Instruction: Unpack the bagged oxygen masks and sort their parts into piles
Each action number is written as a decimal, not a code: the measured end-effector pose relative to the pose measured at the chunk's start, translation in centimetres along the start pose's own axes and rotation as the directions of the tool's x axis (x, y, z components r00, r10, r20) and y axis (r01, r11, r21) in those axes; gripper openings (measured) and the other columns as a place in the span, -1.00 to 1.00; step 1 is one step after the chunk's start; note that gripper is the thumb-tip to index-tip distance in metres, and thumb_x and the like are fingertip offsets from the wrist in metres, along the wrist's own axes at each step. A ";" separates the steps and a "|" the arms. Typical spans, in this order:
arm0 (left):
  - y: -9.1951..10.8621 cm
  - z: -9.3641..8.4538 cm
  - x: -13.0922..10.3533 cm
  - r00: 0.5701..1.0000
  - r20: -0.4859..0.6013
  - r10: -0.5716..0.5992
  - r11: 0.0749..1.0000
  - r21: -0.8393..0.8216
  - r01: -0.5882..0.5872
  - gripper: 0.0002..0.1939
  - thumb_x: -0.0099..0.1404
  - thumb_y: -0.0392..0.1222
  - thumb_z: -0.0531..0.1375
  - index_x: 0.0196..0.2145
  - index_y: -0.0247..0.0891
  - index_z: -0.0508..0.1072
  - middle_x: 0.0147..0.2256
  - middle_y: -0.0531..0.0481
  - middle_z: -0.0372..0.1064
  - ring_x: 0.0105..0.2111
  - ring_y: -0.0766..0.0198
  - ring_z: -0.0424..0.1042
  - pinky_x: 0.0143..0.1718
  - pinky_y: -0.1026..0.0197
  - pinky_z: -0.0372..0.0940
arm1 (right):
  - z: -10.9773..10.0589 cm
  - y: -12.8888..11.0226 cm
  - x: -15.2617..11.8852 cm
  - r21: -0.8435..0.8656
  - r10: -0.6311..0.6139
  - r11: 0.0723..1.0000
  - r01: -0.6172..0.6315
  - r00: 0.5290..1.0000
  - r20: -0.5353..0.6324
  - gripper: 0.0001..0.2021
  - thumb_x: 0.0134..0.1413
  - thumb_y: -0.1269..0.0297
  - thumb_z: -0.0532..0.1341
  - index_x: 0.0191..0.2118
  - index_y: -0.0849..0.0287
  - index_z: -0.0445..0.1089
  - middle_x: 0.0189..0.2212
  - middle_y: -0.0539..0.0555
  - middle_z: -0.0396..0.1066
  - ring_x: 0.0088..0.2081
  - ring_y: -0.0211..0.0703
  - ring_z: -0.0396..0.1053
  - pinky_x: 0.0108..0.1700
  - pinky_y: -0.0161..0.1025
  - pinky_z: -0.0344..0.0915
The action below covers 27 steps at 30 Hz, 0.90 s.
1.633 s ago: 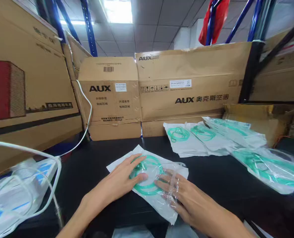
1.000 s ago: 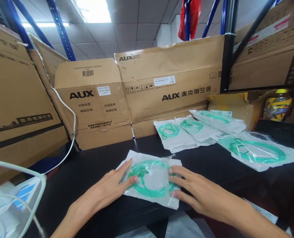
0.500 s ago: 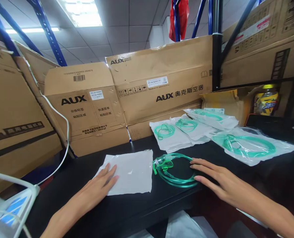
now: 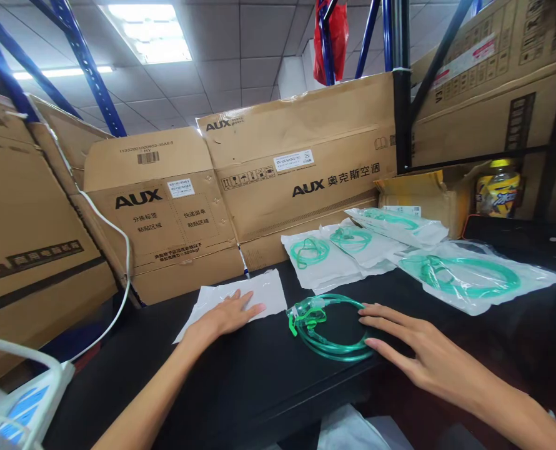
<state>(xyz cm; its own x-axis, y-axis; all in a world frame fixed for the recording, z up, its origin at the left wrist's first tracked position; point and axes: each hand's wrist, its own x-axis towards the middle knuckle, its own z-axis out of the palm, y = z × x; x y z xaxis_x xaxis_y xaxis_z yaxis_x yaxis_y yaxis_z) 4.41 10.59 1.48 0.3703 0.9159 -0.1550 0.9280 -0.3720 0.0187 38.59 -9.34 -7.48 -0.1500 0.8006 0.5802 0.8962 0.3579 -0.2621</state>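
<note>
My left hand (image 4: 228,312) lies flat on a white pouch (image 4: 269,290) toward the back of the black table, its fingers spread. Part of the pouch is hidden under the hand. To the right of it rests a coil of green clear tubing (image 4: 341,355) with a green oxygen mask (image 4: 310,312) at its left side. My right hand (image 4: 400,337) touches the right edge of the coil with outstretched fingertips; the fingers are apart and do not close round the tubing.
Bagged green masks with tubing (image 4: 310,251) lie at the back right, beside another clear bag (image 4: 475,281). Cardboard boxes (image 4: 306,162) wall off the back. A yellow-labelled bottle (image 4: 498,190) and a dark phone-like object (image 4: 516,231) stand right. A white cable (image 4: 127,269) hangs at left.
My left hand has moved forward and to the right, and the white pouch has shifted away toward the boxes under it. My right hand stays at the tubing coil.
</note>
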 end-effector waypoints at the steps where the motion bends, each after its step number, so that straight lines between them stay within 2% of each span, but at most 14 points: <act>1: 0.7 -0.1 1.1 1.000 -0.005 -0.006 1.000 0.005 0.006 0.02 0.33 0.53 -0.20 0.48 -0.24 -0.03 0.46 -0.30 -0.29 0.45 -0.20 -0.21 0.40 -0.23 -0.15 | -0.1 -0.1 0.0 0.008 0.009 1.000 -0.009 1.000 0.003 -0.59 0.40 0.04 0.12 0.20 0.07 0.46 0.27 0.11 0.38 0.29 0.12 0.32 0.33 0.09 0.30; 5: 3.6 -0.4 5.1 1.000 -0.020 -0.018 1.000 0.020 0.018 -0.01 0.36 0.51 -0.22 0.49 -0.20 -0.09 0.45 -0.31 -0.28 0.43 -0.26 -0.15 0.38 -0.27 -0.10 | -0.3 -0.4 0.1 0.030 0.035 0.999 -0.035 0.999 0.010 -0.59 0.40 0.01 0.12 0.20 0.05 0.46 0.27 0.10 0.38 0.29 0.12 0.33 0.32 0.10 0.32; 9: 6.1 -1.1 8.1 1.000 0.001 -0.012 1.000 0.025 0.012 -0.05 0.37 0.49 -0.13 0.48 -0.20 -0.02 0.45 -0.31 -0.18 0.42 -0.20 -0.03 0.37 -0.28 -0.05 | -0.2 -0.3 0.0 0.039 0.025 0.999 -0.026 1.000 0.007 -0.59 0.40 0.02 0.11 0.19 0.04 0.47 0.26 0.10 0.39 0.29 0.10 0.33 0.31 0.08 0.33; 12: 7.2 -1.5 9.3 1.000 0.017 -0.024 0.999 0.030 0.023 -0.11 0.41 0.43 -0.05 0.45 -0.21 0.04 0.45 -0.30 -0.09 0.39 -0.15 0.06 0.36 -0.34 -0.03 | -0.1 -0.2 0.1 0.036 0.015 0.999 -0.015 1.000 0.008 -0.59 0.41 0.02 0.11 0.20 0.04 0.46 0.26 0.11 0.39 0.30 0.11 0.31 0.30 0.08 0.35; 15: 7.6 -1.9 9.5 1.000 0.007 -0.027 0.999 0.039 0.027 -0.13 0.40 0.42 -0.02 0.42 -0.23 0.12 0.42 -0.31 -0.01 0.37 -0.15 0.12 0.34 -0.33 0.01 | -0.2 -0.2 0.1 0.037 0.009 0.999 -0.009 1.000 0.016 -0.57 0.42 0.02 0.10 0.22 0.07 0.44 0.26 0.14 0.38 0.30 0.12 0.31 0.29 0.07 0.36; 19: 7.9 -2.9 8.4 0.995 -0.095 0.011 0.999 0.041 -0.007 -0.12 0.39 0.42 -0.06 0.42 -0.26 0.15 0.43 -0.35 -0.05 0.38 -0.24 0.07 0.31 -0.28 0.06 | -0.3 -0.2 0.1 0.060 0.008 0.998 -0.008 1.000 0.004 -0.59 0.41 0.04 0.12 0.21 0.07 0.46 0.26 0.15 0.39 0.29 0.14 0.33 0.27 0.07 0.38; 22: 8.0 -4.3 6.2 0.977 -0.197 0.076 0.997 0.025 -0.072 -0.19 0.43 0.35 -0.10 0.39 -0.26 0.20 0.39 -0.30 0.06 0.37 -0.22 0.12 0.31 -0.19 0.08 | -0.6 -0.3 0.2 0.093 -0.005 0.996 0.005 1.000 0.008 -0.61 0.39 0.04 0.15 0.19 0.03 0.48 0.26 0.13 0.39 0.25 0.15 0.37 0.24 0.07 0.41; 25: 8.1 -5.2 2.2 0.955 -0.259 0.146 0.988 -0.008 -0.153 -0.25 0.45 0.34 -0.14 0.30 -0.20 0.36 0.29 -0.19 0.30 0.29 -0.13 0.27 0.28 -0.07 0.15 | -0.8 -0.9 0.7 0.118 -0.031 0.993 0.027 0.999 0.034 -0.61 0.39 0.03 0.14 0.17 0.02 0.49 0.26 0.12 0.39 0.18 0.12 0.45 0.21 0.06 0.43; 27: 7.9 -4.9 -1.4 0.939 -0.280 0.200 0.975 -0.038 -0.219 -0.28 0.46 0.38 -0.17 0.21 -0.07 0.47 0.20 -0.05 0.43 0.21 -0.05 0.38 0.23 0.01 0.22 | -0.8 -1.7 1.5 0.139 -0.066 0.988 0.060 0.997 0.043 -0.61 0.38 0.03 0.15 0.17 0.04 0.50 0.24 0.14 0.41 0.16 0.11 0.47 0.19 0.01 0.45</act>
<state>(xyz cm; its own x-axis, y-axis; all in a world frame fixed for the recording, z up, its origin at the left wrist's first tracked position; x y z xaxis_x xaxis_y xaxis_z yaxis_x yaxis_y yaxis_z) 11.42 7.09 6.71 0.5445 0.8278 0.1350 0.8253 -0.5575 0.0900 37.16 -9.19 -5.54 -0.2269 0.7951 0.5624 0.8187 0.4685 -0.3321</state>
